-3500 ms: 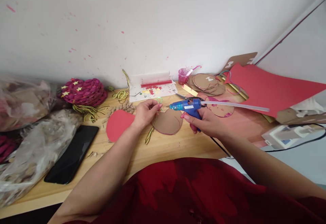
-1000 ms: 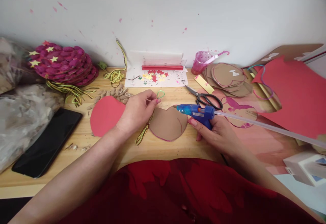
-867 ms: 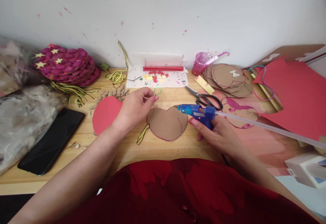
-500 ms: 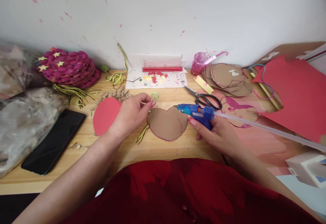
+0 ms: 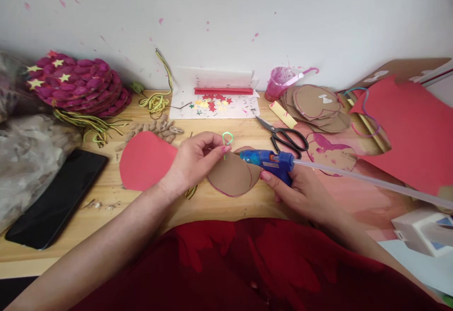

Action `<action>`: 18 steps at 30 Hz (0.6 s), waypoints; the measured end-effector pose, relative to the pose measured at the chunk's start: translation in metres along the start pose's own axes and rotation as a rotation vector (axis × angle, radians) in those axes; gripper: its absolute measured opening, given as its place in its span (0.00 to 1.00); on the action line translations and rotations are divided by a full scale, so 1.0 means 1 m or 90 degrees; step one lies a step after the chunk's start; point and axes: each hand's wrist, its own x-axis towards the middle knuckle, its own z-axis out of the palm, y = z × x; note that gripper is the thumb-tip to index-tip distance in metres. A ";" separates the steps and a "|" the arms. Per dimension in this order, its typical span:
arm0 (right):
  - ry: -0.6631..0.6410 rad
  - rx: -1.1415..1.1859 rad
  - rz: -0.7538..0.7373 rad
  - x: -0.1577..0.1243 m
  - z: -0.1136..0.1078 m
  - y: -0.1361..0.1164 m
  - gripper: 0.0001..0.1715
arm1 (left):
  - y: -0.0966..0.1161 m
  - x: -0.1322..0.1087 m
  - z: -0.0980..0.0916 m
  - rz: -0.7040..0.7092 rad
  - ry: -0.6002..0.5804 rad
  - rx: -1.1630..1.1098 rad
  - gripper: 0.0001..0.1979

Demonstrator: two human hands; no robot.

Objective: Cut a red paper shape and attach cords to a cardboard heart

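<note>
Between thumb and fingers, my left hand [image 5: 196, 160] pinches a small loop of green cord [image 5: 228, 137] over the top of a brown cardboard heart [image 5: 231, 176]. My right hand [image 5: 297, 186] is wrapped round a blue glue gun [image 5: 272, 162], whose nozzle points left at the heart's upper edge, close to the cord. A long clear glue stick [image 5: 361, 181] sticks out of the gun's back. Yellow and black yarn ends [image 5: 191, 191] show at the heart's left, partly behind my left hand. A red paper shape [image 5: 145, 162] lies beside my left wrist.
Black-handled scissors [image 5: 286, 136], stacked cardboard shapes [image 5: 318, 103] and a pink-stained cup [image 5: 278, 84] stand behind the glue gun. Star cutouts [image 5: 212, 103] lie on white paper. Leftward are peanut shells [image 5: 155, 129], a phone [image 5: 58, 197], a plastic bag [image 5: 31, 160] and decorated purple pieces [image 5: 81, 84].
My left hand has moved right with the green cord, from the heart's left lobe to near its top middle. The glue gun's nozzle has shifted slightly left. The view has shifted a little.
</note>
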 end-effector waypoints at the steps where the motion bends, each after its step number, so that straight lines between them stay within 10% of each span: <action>1: -0.003 0.001 -0.013 0.000 0.000 0.000 0.22 | -0.002 0.000 0.001 -0.001 -0.002 0.006 0.11; 18: -0.015 0.006 -0.061 0.002 0.003 -0.005 0.16 | -0.010 0.001 0.000 0.071 0.005 0.082 0.08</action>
